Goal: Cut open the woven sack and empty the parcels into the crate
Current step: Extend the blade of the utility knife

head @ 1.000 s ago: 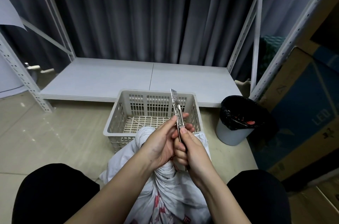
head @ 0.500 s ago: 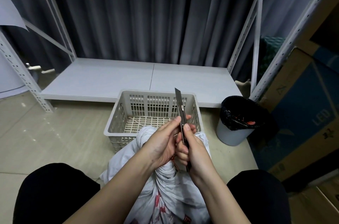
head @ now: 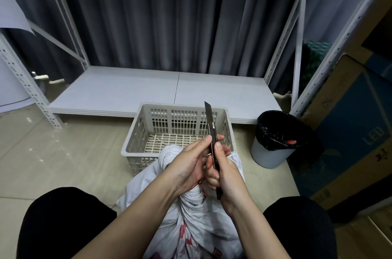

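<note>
Evidently still preparing: right hand (head: 230, 178) was wrapped round the knife (head: 212, 144), fingers clamped on its slim metal handle, blade up and away from the body. Left hand (head: 187, 165) pinched the upper handle, probably working the slider. Sack (head: 197, 216), white woven plastic with a bunched, red-tied neck, stood between the knees, uncut, leaning on the slotted plastic crate (head: 180, 131), apparently empty.

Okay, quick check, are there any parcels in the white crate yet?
No, the white crate shows only its bare slotted floor, and the sack is tied shut.
</note>
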`<action>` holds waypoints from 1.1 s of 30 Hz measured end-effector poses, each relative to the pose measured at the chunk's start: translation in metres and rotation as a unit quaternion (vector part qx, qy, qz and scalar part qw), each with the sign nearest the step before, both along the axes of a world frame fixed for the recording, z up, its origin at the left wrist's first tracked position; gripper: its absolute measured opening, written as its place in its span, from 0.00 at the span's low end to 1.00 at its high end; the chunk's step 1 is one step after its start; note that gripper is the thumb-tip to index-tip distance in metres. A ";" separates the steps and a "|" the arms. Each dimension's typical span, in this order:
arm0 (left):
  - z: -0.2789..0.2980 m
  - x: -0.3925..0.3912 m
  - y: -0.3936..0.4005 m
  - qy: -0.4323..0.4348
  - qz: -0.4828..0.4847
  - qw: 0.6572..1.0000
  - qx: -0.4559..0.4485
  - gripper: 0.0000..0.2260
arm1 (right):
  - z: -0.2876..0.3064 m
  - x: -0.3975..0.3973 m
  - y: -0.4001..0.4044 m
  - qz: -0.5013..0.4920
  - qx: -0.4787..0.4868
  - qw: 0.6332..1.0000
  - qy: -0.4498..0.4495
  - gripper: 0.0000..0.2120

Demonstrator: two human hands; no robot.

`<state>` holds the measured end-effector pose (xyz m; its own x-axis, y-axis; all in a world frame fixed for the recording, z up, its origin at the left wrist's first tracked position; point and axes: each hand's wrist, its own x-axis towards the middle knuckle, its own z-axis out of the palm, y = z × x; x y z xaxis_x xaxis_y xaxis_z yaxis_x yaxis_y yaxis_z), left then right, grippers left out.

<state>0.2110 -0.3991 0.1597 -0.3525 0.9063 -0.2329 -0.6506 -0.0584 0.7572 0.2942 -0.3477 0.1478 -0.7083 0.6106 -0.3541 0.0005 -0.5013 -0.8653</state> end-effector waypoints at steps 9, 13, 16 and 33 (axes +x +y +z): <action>-0.002 -0.001 0.000 0.009 -0.014 1.000 0.013 0.16 | -0.009 -0.001 0.004 0.008 -0.007 1.000 -0.014 0.24; -0.003 -0.001 0.003 0.014 0.005 1.000 0.005 0.14 | -0.010 -0.003 0.005 0.016 -0.055 0.998 0.023 0.25; -0.004 -0.002 0.007 0.007 0.022 1.000 -0.009 0.13 | -0.006 -0.004 0.007 0.043 -0.088 0.991 0.094 0.24; -0.002 -0.004 0.009 -0.033 0.032 0.999 0.011 0.13 | -0.006 -0.003 0.003 0.007 -0.046 0.993 0.110 0.17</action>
<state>0.2067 -0.3897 0.1574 -0.3951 0.8873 -0.2379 -0.6936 -0.1184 0.7105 0.2911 -0.3444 0.1416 -0.7832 0.5721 -0.2436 -0.1764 -0.5801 -0.7952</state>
